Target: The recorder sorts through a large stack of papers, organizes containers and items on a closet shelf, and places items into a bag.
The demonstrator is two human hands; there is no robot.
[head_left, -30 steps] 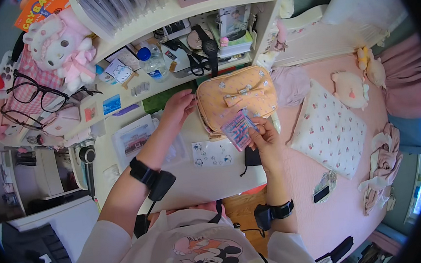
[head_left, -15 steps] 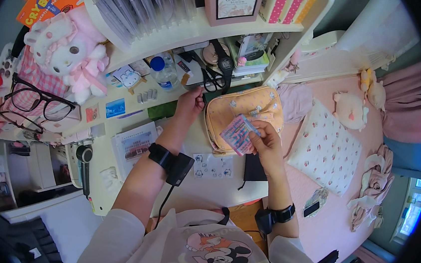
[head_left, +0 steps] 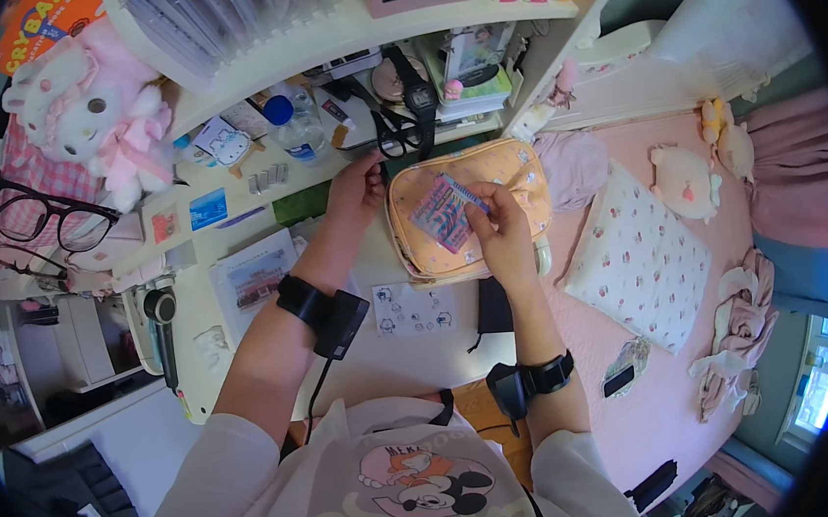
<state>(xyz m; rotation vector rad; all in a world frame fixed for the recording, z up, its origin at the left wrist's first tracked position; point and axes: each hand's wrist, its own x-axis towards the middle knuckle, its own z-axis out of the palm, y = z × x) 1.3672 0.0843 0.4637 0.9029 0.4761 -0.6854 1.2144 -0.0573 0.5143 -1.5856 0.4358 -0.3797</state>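
Observation:
In my right hand [head_left: 503, 236] is a small flat pink-and-blue packet [head_left: 448, 214], pinched by its right edge between thumb and fingers. It is held over the front of a yellow-orange patterned zip pouch [head_left: 515, 179] lying on the desk. My left hand [head_left: 357, 193] is beside the pouch's upper left corner, its fingers curled together; whatever they may grip is too small or hidden to make out. Black scissors [head_left: 397, 134] and a black digital watch [head_left: 418, 96] are on the shelf just beyond the pouch.
A water bottle [head_left: 297, 131] with a blue cap stands on the low shelf. On the desk lie a sticker sheet [head_left: 412, 308], a black pouch [head_left: 494, 309] and a picture booklet [head_left: 256, 277]. Glasses [head_left: 46, 214] and a plush toy [head_left: 91, 114] are left; a bed [head_left: 584, 396] is right.
The whole view has shifted slightly. My right hand has raised the packet a little over the pouch and tilted it. My left hand stays by the pouch's upper left corner, fingers still curled.

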